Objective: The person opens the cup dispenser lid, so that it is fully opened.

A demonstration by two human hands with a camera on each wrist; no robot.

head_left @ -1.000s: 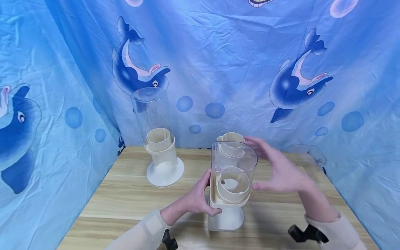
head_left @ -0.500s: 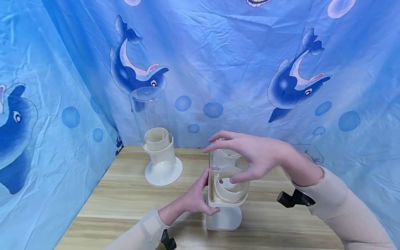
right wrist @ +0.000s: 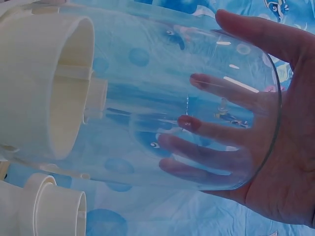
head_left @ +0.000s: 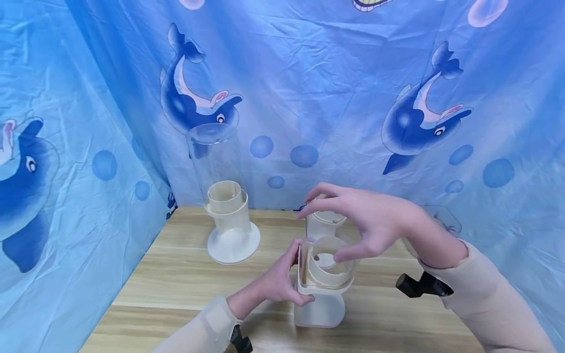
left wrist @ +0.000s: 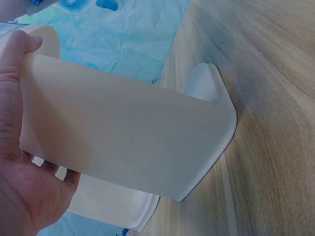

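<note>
In the head view, a cream-white stand [head_left: 320, 311] with an inner ring [head_left: 331, 272] stands at the front of the table. My left hand [head_left: 282, 277] grips its upper part from the left side, and the left wrist view shows fingers and thumb round the white column [left wrist: 113, 123]. Over the stand my right hand [head_left: 375, 215] spans the top of a clear plastic cover, palm facing down. In the right wrist view this clear cover [right wrist: 147, 162] fits around the white ring [right wrist: 29, 83], with thumb and fingers curled around its rim end.
Directly behind is another white stand [head_left: 322, 228], partly hidden by the right hand. At the back left a round-based white stand [head_left: 234, 245] carries a tall clear cylinder [head_left: 214, 157]. A clear plastic piece [head_left: 446, 218] stands at the far right, against the blue dolphin curtain [head_left: 344, 88].
My right hand has moved left from beside the stand to over the clear cover's top and taken hold of it. My left hand has kept its grip in place.
</note>
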